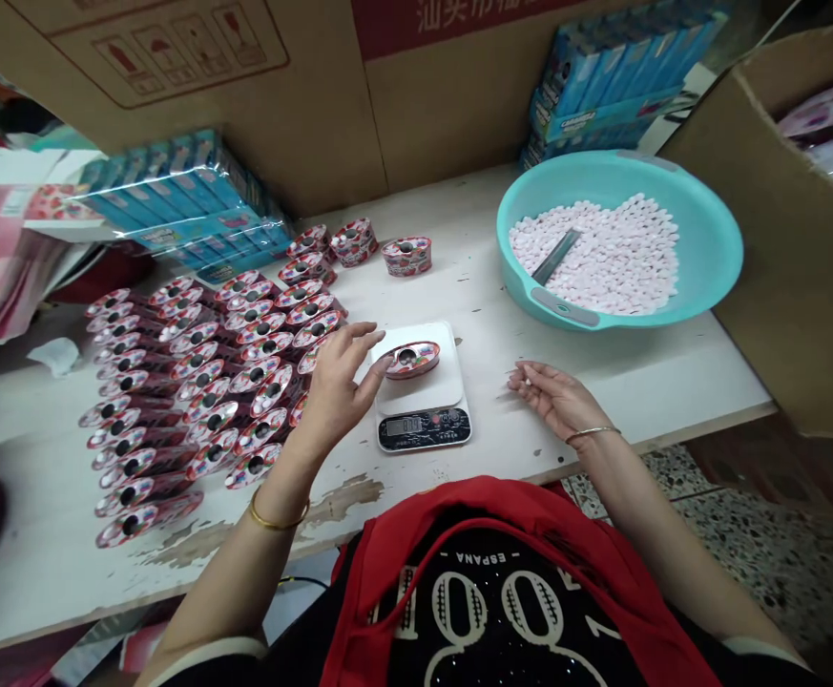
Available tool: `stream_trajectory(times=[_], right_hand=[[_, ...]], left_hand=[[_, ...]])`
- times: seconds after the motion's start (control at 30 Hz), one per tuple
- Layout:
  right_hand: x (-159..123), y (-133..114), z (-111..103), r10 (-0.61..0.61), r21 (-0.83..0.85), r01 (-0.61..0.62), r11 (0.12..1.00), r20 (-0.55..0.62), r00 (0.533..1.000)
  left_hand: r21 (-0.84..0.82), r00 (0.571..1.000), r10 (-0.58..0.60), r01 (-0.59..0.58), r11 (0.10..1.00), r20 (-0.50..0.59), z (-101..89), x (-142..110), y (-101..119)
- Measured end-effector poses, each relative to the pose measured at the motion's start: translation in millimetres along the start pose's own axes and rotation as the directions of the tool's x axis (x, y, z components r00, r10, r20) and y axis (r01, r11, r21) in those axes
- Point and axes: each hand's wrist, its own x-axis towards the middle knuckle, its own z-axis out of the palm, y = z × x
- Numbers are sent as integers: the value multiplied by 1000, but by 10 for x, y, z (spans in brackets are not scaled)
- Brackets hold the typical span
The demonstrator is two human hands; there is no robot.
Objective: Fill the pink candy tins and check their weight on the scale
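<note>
A small oval red-and-pink candy box (414, 360) with a round hole in its top stands on the white platform of a digital kitchen scale (423, 425). My left hand (337, 386) is at the box's left end, fingers apart, the thumb tip touching or very close to it. To the right of the scale, over the table, my right hand (555, 396) has its thumb and fingers pinched together. A tiny white piece, like the candies in the basin, shows between those fingertips. The scale's display is lit, its digits hard to read.
Rows of similar boxes (205, 396) fill the table's left side, with a few more (407, 256) behind the scale. A turquoise basin (709, 253) holds pale candies (623, 258) and a dark grey scoop-like strip (556, 258). Blue packs (173, 191) and cardboard cartons (445, 124) stand behind.
</note>
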Motion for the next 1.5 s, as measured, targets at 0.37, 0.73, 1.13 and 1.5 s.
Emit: stream_trajectory(times=[0.37, 0.73, 1.13, 1.5], right_hand=[[26, 95, -20, -24, -43, 27, 999, 66, 998], [66, 196, -7, -95, -93, 100, 991, 52, 994], [58, 166, 34, -109, -119, 113, 986, 39, 993], [-198, -128, 194, -165, -332, 213, 919, 166, 972]], left_hand=[[170, 923, 62, -135, 976, 380, 204, 653, 46], [372, 969, 14, -108, 922, 246, 671, 1655, -493], [559, 952, -248, 110, 822, 178, 66, 1742, -1240], [186, 938, 95, -164, 969, 332, -184, 430, 61]])
